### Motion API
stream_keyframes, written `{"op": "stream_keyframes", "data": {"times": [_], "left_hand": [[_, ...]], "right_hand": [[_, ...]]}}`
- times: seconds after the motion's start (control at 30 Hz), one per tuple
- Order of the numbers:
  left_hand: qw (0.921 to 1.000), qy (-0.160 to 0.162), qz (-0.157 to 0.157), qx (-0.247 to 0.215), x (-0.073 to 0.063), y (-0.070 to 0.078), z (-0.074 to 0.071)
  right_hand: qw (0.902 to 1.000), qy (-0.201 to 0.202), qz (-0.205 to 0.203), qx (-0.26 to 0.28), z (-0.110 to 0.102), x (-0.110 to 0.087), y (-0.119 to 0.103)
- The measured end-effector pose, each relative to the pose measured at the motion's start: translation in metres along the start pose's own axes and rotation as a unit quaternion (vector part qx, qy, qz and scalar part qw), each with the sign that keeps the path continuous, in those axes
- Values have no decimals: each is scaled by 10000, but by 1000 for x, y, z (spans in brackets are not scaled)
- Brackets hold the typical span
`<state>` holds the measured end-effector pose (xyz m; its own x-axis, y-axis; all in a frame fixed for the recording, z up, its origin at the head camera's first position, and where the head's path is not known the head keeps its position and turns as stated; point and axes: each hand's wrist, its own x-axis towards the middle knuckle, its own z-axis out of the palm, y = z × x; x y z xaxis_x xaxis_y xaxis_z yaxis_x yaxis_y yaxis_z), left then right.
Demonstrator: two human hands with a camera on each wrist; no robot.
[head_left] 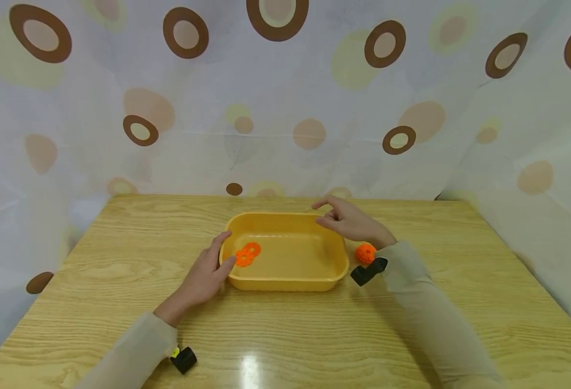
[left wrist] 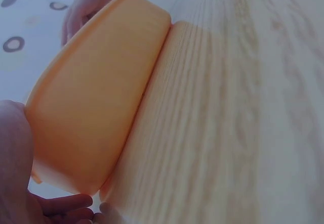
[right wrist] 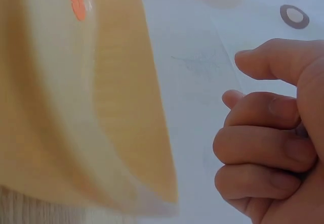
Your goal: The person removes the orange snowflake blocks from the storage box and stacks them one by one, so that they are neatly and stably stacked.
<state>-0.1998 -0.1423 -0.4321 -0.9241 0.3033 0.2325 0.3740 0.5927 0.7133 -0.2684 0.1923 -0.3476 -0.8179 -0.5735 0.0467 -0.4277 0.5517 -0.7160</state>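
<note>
A shallow yellow plastic tub (head_left: 285,284) with rounded corners stands on the wooden table. My left hand (head_left: 205,275) grips its left end, the thumb at the rim and the fingers spread along the outer wall. At the far right corner of the tub hovers my right hand (head_left: 351,219), nothing visible in it. In the right wrist view its index finger and thumb are apart, and the other fingers (right wrist: 258,145) are curled in. Flat orange flower-shaped pieces (head_left: 244,258) lie overlapping at the left inside the tub.
An orange ball-like piece with holes (head_left: 365,253) sits on the table (head_left: 285,329) just right of the tub, close under the right wrist. A white cloth (head_left: 276,162) with brown and beige ovals hangs behind the table and along its sides.
</note>
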Motion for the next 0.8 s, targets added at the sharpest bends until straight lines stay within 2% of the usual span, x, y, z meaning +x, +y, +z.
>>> {"op": "stream_keyframes", "data": {"times": [0.27, 0.5, 0.8], "left_hand": [[9999, 63, 23, -74, -2, -1, 0], [9999, 80, 82, -75, -1, -2, 0], [9999, 86, -73, -30, -1, 1, 0]], "right_hand": [[9995, -271, -107, 108, 7, 11, -14], [9989, -389, -250, -38, 9, 21, -22], [9977, -567, -233, -296, 15, 38, -27]]}}
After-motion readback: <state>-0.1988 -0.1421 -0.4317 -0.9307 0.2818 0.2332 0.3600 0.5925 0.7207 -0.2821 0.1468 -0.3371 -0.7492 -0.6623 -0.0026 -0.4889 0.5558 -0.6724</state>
